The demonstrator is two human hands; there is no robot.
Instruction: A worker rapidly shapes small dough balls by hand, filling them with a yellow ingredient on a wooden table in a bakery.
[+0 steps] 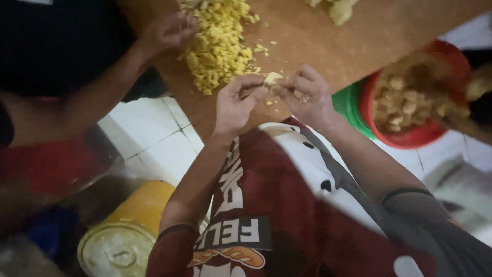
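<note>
My left hand point(234, 104) and my right hand point(307, 96) meet over the near edge of a brown wooden board point(318, 38). Between the fingertips of both hands is a small pale yellow piece of food point(272, 78). Just beyond my left hand a heap of small yellow chopped pieces point(218, 43) lies on the board. Another person's hand point(169, 30) rests at the left side of that heap. A few crumbs lie scattered on the board around my fingers.
A red bowl point(410, 137) of brownish round pieces sits in a green bowl point(348, 105) at the right, below the board's edge. A yellow lidded bucket point(128, 225) stands on the white tiled floor point(154, 133) at lower left. More pale food point(338, 7) lies at the board's far edge.
</note>
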